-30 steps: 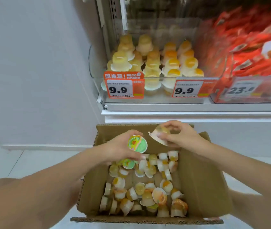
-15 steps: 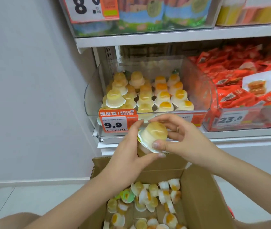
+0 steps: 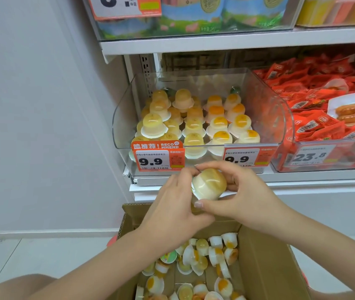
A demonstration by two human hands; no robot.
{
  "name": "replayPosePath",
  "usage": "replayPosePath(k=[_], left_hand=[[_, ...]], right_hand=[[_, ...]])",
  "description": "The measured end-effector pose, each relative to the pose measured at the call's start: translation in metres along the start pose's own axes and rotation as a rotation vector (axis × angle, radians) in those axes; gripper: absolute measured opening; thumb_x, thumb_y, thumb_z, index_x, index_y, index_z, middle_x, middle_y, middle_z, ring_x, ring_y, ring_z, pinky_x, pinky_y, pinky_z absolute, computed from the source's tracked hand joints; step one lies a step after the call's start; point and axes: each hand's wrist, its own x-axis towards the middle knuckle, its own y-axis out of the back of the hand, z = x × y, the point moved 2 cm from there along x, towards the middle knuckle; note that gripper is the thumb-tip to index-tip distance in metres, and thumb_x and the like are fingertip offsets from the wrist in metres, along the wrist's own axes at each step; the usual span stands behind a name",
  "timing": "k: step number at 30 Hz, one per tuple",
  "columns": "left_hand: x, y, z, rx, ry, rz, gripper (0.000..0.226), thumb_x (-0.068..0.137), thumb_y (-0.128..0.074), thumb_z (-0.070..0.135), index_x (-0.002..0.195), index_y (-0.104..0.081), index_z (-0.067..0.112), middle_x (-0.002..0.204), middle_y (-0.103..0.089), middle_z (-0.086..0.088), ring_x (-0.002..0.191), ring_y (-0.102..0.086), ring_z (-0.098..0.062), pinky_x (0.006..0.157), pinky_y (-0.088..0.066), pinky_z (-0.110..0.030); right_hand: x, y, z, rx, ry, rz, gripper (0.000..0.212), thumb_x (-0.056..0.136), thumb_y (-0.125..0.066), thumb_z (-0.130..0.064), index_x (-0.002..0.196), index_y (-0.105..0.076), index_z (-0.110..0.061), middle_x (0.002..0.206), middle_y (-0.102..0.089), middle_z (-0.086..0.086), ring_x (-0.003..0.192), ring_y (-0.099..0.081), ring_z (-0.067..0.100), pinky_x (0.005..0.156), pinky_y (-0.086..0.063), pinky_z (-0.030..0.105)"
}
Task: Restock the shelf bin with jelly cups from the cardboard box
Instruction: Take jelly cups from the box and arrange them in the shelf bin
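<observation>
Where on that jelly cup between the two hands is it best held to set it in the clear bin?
Probably by the round dome of the jelly cup, fingers pinching its sides from above. The dome faces up and the wide flat rim faces down and left, like the cups standing rim-down in the clear bin. The right hand already grips it that way; the left hand is against the rim side.

Your two bare forearms reach forward and converge at the centre of the view. Your left hand (image 3: 172, 211) is raised with its back toward you, fingers curled inward. Your right hand (image 3: 240, 194) meets it, thumb below and fingers arched over the top in a pinch.
</observation>
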Motion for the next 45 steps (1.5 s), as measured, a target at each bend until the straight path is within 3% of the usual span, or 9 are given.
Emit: replayPosePath(k=[4, 7, 9, 12, 17, 21, 24, 34, 45], left_hand=[[0.009, 0.008, -0.006, -0.059, 0.064, 0.002, 0.086, 0.065, -0.070, 0.056, 0.133, -0.022, 0.036, 0.124, -0.046, 0.014, 0.114, -0.048, -0.007, 0.093, -0.046, -0.027], [0.018, 0.035, -0.016, 0.122, 0.065, 0.084, 0.049, 0.076, -0.070, 0.049, 0.110, -0.044, 0.026, 0.110, -0.049, 0.012, 0.104, -0.049, -0.009, 0.086, -0.046, -0.026], [0.021, 0.049, -0.025, 0.273, 0.103, 0.050, 0.040, 0.077, -0.069, 0.048, 0.102, -0.048, 0.024, 0.106, -0.053, 0.010, 0.098, -0.053, -0.012, 0.083, -0.048, -0.032], [0.021, 0.052, -0.039, 0.459, 0.144, -0.038, 0.047, 0.076, -0.068, 0.051, 0.109, -0.047, 0.024, 0.115, -0.055, 0.008, 0.102, -0.053, -0.015, 0.085, -0.047, -0.033], [0.027, 0.051, -0.047, 0.534, 0.114, 0.005, 0.052, 0.078, -0.065, 0.048, 0.116, -0.040, 0.021, 0.124, -0.051, 0.003, 0.114, -0.048, -0.020, 0.091, -0.042, -0.037], [0.030, 0.043, -0.046, 0.562, 0.103, 0.003, 0.059, 0.078, -0.067, 0.042, 0.121, -0.036, 0.016, 0.126, -0.047, -0.001, 0.117, -0.047, -0.023, 0.096, -0.039, -0.038], [0.031, 0.041, -0.046, 0.565, 0.096, 0.004, 0.061, 0.080, -0.067, 0.040, 0.123, -0.034, 0.014, 0.126, -0.046, -0.004, 0.117, -0.047, -0.024, 0.098, -0.039, -0.039], [0.029, 0.037, -0.049, 0.572, 0.059, 0.008, 0.061, 0.081, -0.067, 0.037, 0.127, -0.033, 0.015, 0.127, -0.042, -0.005, 0.117, -0.044, -0.024, 0.099, -0.039, -0.039], [0.024, 0.034, -0.050, 0.603, 0.048, -0.008, 0.056, 0.082, -0.067, 0.036, 0.123, -0.034, 0.017, 0.121, -0.039, -0.004, 0.110, -0.045, -0.023, 0.094, -0.041, -0.037]], right_hand=[[0.006, 0.006, -0.011, -0.010, 0.023, 0.098, 0.057, 0.063, -0.085, -0.018, 0.113, -0.062, -0.034, 0.101, -0.067, -0.013, 0.092, -0.063, -0.001, 0.081, -0.051, 0.015], [0.028, 0.028, -0.030, 0.009, 0.082, 0.302, 0.057, 0.063, -0.086, -0.021, 0.113, -0.060, -0.028, 0.100, -0.069, -0.009, 0.090, -0.066, 0.005, 0.079, -0.053, 0.020], [0.056, 0.041, -0.043, -0.078, 0.104, 0.359, 0.057, 0.061, -0.088, -0.026, 0.111, -0.061, -0.026, 0.100, -0.069, -0.007, 0.091, -0.066, 0.009, 0.081, -0.054, 0.027], [0.114, 0.044, -0.048, -0.338, 0.096, 0.324, 0.058, 0.059, -0.088, -0.035, 0.110, -0.063, -0.026, 0.104, -0.066, -0.007, 0.097, -0.064, 0.015, 0.085, -0.053, 0.033], [0.185, 0.032, -0.031, -0.552, 0.036, 0.224, 0.075, 0.064, -0.085, -0.034, 0.129, -0.051, -0.020, 0.122, -0.060, 0.006, 0.103, -0.062, 0.034, 0.086, -0.054, 0.045], [0.206, 0.024, -0.023, -0.584, 0.042, 0.208, 0.077, 0.067, -0.084, -0.029, 0.134, -0.047, -0.018, 0.131, -0.053, 0.008, 0.119, -0.052, 0.029, 0.082, -0.049, 0.032], [0.211, 0.018, -0.017, -0.611, 0.038, 0.209, 0.079, 0.066, -0.085, -0.027, 0.133, -0.045, -0.016, 0.130, -0.054, 0.008, 0.120, -0.050, 0.027, 0.082, -0.042, 0.028], [0.209, 0.007, 0.000, -0.672, 0.009, 0.186, 0.080, 0.068, -0.084, -0.029, 0.136, -0.046, -0.012, 0.131, -0.057, 0.012, 0.121, -0.052, 0.030, 0.098, -0.043, 0.037], [0.204, 0.007, -0.002, -0.661, -0.066, 0.200, 0.075, 0.077, -0.077, -0.028, 0.140, -0.039, -0.010, 0.136, -0.051, 0.012, 0.125, -0.048, 0.030, 0.096, -0.043, 0.035]])
